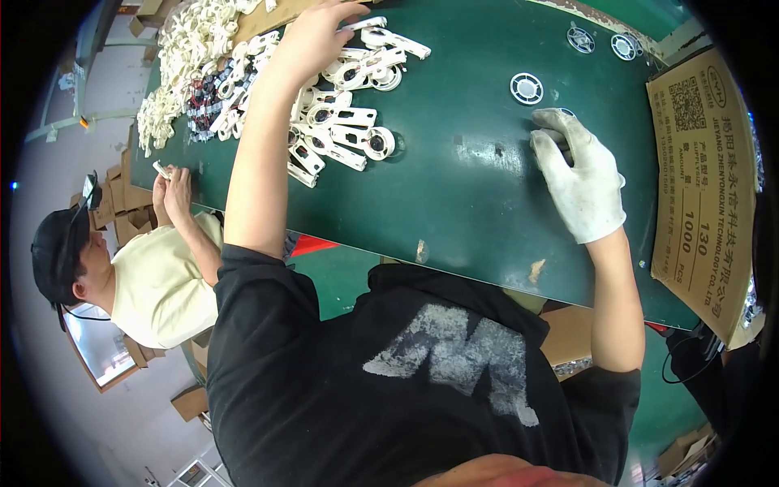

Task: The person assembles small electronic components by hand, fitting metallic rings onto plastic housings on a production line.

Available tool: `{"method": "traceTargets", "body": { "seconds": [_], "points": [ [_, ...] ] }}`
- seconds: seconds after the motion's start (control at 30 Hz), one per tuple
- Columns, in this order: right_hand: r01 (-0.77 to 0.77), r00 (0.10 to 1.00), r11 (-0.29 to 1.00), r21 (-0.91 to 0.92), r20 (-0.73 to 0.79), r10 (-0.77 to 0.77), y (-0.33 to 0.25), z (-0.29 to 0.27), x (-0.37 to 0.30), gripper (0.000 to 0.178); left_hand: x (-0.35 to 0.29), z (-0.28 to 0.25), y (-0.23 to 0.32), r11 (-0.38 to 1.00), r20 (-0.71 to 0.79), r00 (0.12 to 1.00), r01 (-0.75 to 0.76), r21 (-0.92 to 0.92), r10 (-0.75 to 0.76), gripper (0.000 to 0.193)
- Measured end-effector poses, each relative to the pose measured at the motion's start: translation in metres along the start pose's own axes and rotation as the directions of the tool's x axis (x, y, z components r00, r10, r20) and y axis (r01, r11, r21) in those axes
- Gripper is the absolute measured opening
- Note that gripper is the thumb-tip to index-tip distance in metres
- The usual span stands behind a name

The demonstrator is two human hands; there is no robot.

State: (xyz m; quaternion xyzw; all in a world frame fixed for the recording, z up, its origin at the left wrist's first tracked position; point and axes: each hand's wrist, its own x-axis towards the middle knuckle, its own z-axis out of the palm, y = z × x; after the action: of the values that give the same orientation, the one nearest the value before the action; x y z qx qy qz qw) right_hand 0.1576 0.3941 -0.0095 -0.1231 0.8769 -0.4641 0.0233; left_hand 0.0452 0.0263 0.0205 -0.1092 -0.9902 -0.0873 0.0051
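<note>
Overhead view of a dark green worktable point(454, 203). A spread of white plastic housings point(341, 122), each a flat arm ending in a round ring with a dark centre, lies on the far left part of the table; a larger heap of the same white parts point(182, 61) sits beyond it toward the table's left end. These pieces look light, rigid and smooth, probably a little slippery, and are best taken by the flat arm or pinched across the ring rather than by any thin projection. The bare left hand point(312, 36) reaches to the far edge of the spread with fingers curled over one white piece; whether it actually grips that piece cannot be told from this angle. The right hand point(580, 174), in a white knit glove, rests on the table right of the spread, fingers bent and close together over a small dark part that is mostly hidden. Round vented discs point(527, 88) lie just beyond the glove. A printed cardboard box point(706, 187) stands at the table's right end. At the table's left end a co-worker's hands point(172, 191) hold a small white part.
</note>
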Motion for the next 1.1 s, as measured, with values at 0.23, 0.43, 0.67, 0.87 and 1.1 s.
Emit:
{"method": "traceTargets", "body": {
  "seconds": [0.23,0.43,0.67,0.87,1.1],
  "points": [
    [0.021,1.000,1.000,-0.004,-0.001,-0.021,0.001,-0.001,0.000,0.027,-0.006,0.006,-0.017,0.996,-0.084,0.995,0.064,0.059,-0.059,0.025],
    [-0.074,0.997,0.986,0.152,-0.016,0.078,-0.011,-0.006,0.001,0.038,-0.025,-0.022,0.067,0.973,-0.431,0.884,-0.224,-0.053,0.180,0.024],
    [-0.056,0.998,0.995,-0.085,0.031,0.059,-0.008,-0.018,0.003,0.046,-0.038,0.030,0.185,0.682,-0.414,0.729,-0.673,-0.287,0.545,0.056],
    [-0.125,0.967,0.984,-0.129,-0.239,0.092,0.021,-0.027,0.018,0.038,-0.032,0.071,0.190,0.959,-0.302,0.935,-0.240,-0.154,0.185,0.062],
    [-0.048,0.991,0.982,-0.181,-0.134,0.023,0.015,-0.031,0.014,0.038,-0.032,0.050,0.174,0.824,-0.448,0.829,-0.488,-0.288,0.335,0.049]
  ]
}}
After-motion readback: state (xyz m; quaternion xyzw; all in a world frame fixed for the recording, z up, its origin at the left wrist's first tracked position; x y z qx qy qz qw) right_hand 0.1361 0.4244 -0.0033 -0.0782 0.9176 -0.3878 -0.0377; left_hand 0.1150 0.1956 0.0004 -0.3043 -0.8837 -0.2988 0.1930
